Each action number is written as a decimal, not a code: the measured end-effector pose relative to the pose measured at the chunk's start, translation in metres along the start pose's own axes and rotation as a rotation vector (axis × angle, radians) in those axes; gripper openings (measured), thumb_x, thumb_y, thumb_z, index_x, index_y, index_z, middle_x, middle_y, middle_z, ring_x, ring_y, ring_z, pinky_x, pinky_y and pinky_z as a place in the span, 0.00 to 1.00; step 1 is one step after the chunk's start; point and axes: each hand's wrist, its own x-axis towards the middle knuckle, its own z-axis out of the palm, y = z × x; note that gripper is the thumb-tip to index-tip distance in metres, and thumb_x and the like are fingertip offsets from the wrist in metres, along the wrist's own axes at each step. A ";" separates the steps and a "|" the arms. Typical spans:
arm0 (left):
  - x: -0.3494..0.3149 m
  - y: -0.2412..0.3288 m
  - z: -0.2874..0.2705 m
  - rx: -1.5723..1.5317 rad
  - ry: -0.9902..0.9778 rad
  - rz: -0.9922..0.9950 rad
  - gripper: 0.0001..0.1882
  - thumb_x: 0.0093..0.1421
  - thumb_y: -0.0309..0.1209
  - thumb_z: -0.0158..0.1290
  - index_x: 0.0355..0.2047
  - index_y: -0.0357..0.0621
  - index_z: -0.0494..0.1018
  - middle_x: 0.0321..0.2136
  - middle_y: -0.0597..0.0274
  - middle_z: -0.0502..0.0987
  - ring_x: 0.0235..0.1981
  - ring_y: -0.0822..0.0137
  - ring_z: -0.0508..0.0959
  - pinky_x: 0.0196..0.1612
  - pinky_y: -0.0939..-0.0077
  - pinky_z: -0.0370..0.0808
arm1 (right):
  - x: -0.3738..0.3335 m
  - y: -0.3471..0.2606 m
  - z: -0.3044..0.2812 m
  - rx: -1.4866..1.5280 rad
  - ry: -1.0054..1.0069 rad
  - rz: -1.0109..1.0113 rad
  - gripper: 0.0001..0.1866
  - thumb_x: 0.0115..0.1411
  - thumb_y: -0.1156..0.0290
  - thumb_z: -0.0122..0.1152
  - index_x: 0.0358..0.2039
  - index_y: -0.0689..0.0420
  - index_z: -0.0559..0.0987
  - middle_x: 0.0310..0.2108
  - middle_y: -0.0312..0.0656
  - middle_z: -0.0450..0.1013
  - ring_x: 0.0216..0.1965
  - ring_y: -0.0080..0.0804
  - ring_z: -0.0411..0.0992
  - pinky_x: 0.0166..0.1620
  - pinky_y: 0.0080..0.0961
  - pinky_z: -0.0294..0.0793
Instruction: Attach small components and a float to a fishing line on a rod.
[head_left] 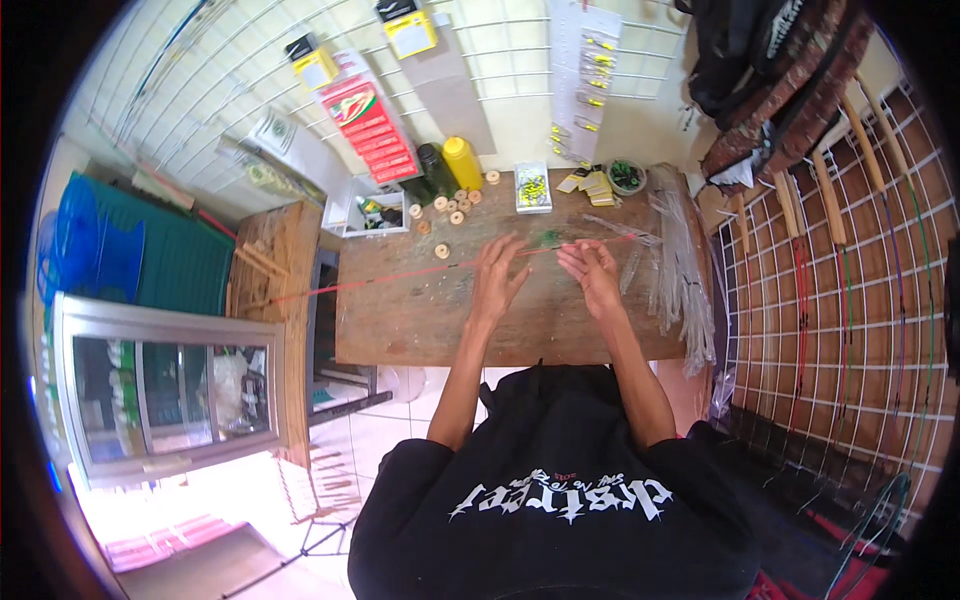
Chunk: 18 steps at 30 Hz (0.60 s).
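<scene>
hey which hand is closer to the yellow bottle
Left. The left hand is in front of the yellow bottle, slightly right; the right hand is farther off to its right.

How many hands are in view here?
2: the left hand by the red line over the wooden table, and the right hand to its right, near a green tuft. No other hand shows.

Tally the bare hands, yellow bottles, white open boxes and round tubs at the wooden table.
Hands: 2 (left hand, right hand)
Yellow bottle: 1
White open boxes: 2 (small box, larger box)
Round tub: 1
Total: 6
</scene>
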 end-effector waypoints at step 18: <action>-0.088 -0.071 -0.127 0.275 0.407 -0.308 0.26 0.49 0.26 0.61 0.50 0.46 0.71 0.56 0.50 0.63 0.56 0.48 0.64 0.59 0.56 0.61 | 0.038 -0.114 0.086 0.058 -0.044 -0.463 0.08 0.66 0.70 0.47 0.40 0.62 0.66 0.36 0.52 0.72 0.40 0.51 0.75 0.46 0.47 0.80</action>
